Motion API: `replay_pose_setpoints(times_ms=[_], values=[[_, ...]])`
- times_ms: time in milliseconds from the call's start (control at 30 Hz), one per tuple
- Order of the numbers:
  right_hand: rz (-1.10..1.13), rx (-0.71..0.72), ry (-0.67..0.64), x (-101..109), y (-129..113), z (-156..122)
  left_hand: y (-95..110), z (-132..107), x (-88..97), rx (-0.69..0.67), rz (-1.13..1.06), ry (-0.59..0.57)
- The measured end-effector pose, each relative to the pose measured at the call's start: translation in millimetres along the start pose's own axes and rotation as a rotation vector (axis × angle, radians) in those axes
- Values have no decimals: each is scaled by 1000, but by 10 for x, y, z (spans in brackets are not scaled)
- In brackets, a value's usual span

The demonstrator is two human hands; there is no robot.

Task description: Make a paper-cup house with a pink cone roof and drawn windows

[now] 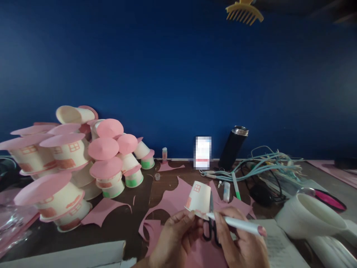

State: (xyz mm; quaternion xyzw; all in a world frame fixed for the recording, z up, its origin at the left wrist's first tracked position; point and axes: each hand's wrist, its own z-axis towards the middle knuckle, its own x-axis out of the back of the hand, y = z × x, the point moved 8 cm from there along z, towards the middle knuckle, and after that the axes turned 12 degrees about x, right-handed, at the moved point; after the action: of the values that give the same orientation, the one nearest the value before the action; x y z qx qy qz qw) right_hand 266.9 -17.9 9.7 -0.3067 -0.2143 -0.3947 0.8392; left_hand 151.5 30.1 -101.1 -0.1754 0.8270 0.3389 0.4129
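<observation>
My left hand (178, 234) pinches the lower edge of a white paper cup (203, 197), which has a small red window drawn on its side. My right hand (241, 238) grips a white marker (241, 225) with a reddish end, its tip at the cup's lower edge. Scissors (211, 208) with black handles show behind and between my hands, partly hidden by them. Under the hands lies pink paper (170, 201) with round pieces cut out.
At left stand stacked paper cups (72, 152) with pink paper discs. A black bottle (232, 149), a lit phone (203, 152), tangled cables (267, 167) and a green-tipped marker (235, 186) are at the back. A white mug (309, 216) lies tilted at right.
</observation>
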Motion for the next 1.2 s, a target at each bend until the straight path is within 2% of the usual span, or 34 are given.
replay_pose_setpoints(times_ms=[367,700,967,1200], values=[[93,23,-25,-73,17,-73,-44,17,-33,10,53,-76],[155,14,-28,-96,0,-86,-33,9,-17,-16,84,-53],[166,70,-68,-109,-51,-65,-15,-4,-115,-50,165,-122],[126,51,-65,-97,-55,-55,-15,2,-97,-82,259,-112]])
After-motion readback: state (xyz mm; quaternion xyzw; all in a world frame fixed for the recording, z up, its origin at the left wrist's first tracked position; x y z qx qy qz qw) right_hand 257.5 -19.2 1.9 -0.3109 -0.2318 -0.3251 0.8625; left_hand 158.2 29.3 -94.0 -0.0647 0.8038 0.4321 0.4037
